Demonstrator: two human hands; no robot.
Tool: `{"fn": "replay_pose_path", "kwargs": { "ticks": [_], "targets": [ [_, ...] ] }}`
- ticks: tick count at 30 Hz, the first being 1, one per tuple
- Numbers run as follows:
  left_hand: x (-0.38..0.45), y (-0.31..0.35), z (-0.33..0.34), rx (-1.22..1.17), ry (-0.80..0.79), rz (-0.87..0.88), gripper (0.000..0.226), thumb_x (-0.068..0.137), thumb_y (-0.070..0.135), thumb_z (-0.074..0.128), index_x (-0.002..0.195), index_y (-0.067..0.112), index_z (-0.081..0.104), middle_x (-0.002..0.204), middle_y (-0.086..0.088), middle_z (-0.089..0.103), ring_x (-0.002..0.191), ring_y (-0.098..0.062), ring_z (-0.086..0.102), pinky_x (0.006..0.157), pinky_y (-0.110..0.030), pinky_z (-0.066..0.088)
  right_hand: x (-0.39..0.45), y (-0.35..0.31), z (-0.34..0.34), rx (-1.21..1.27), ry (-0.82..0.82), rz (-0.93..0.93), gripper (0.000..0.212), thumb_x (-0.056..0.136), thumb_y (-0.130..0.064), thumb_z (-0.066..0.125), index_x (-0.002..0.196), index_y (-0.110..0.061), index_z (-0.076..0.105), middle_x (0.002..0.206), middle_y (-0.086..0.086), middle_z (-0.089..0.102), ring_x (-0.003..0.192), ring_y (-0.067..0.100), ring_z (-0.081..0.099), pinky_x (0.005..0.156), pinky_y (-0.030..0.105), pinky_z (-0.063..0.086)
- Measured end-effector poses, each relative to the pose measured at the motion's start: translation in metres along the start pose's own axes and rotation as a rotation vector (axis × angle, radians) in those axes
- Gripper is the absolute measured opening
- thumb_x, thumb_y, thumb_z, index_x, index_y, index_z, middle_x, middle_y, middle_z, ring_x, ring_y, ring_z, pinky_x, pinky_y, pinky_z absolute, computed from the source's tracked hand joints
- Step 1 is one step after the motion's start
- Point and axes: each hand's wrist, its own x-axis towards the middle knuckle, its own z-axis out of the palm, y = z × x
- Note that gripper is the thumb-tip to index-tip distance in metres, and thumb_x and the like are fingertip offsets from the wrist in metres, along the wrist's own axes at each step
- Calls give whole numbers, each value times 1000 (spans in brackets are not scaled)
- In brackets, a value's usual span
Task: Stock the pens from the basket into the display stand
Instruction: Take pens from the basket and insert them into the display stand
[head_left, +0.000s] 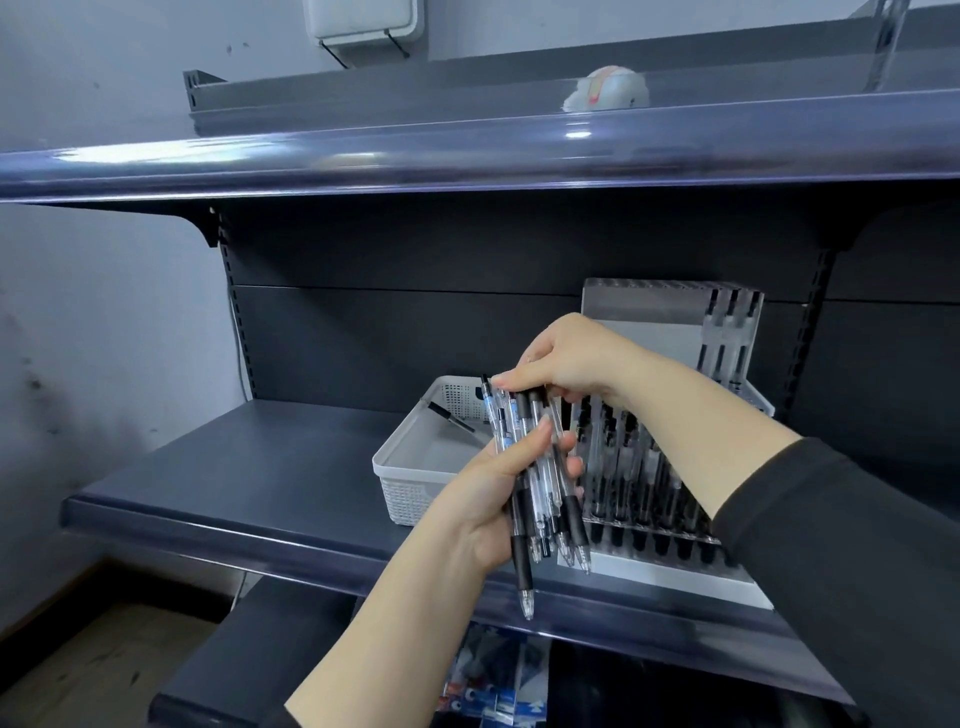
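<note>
Left hand (488, 499) grips pens (535, 483); right hand (561, 364) apparently pinches tops.

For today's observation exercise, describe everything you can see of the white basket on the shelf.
The basket is a shallow, rectangular tray of white plastic with rounded corners, a smooth rim and walls pierced in a fine lattice. It sits flat on the dark shelf, just left of the clear display stand. Inside, one dark pen lies slanted near the back; the rest of the visible floor is bare. The hands holding a bundle of pens hide its right part, and neither visibly touches it.
</note>
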Motion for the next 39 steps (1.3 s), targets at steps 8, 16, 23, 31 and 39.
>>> {"fn": "replay_pose_path", "kwargs": {
  "ticks": [8, 16, 23, 31, 39],
  "targets": [
    [4, 0, 4, -132, -10, -36, 50, 88, 52, 47, 85, 5, 64, 67, -4, 61, 57, -14, 60, 59, -26, 55, 7, 12, 5, 289, 32, -3, 16, 79, -22, 75, 70, -11, 68, 52, -6, 49, 44, 4, 36, 40, 12, 34],
    [5, -3, 1, -316, 31, -116, 48, 91, 47, 50, 86, 1, 62, 70, -6, 64, 52, -17, 65, 53, -31, 57, 13, 23, 2, 482, 95, 89, 13, 83, -20, 71, 79, -8, 67, 56, -3, 48, 40, 0, 38, 39, 10, 36],
    [5, 0, -8, -324, 143, -110, 45, 92, 37, 55, 72, -2, 66, 65, -9, 61, 49, -17, 62, 52, -28, 55, 17, 30, -17, 598, 413, 41, 11, 83, -23, 71, 80, -14, 67, 67, 0, 52, 53, 5, 44, 54, 16, 44],
    [11, 2, -12, -279, 197, -32, 44, 94, 41, 50, 87, 0, 63, 67, -10, 64, 52, -17, 64, 55, -28, 57, -4, 28, -19, 512, 893, -282, 14, 85, -24, 68, 73, -28, 62, 65, -11, 59, 57, 2, 55, 61, 22, 50],
    [20, 6, -7, -317, 222, 30, 47, 94, 43, 48, 97, -2, 62, 88, -13, 68, 78, -23, 66, 73, -39, 52, -45, 47, 37, 57, 793, -833, 6, 78, -13, 72, 79, -7, 74, 75, -4, 68, 64, 5, 63, 63, 13, 52]
  ]
}}
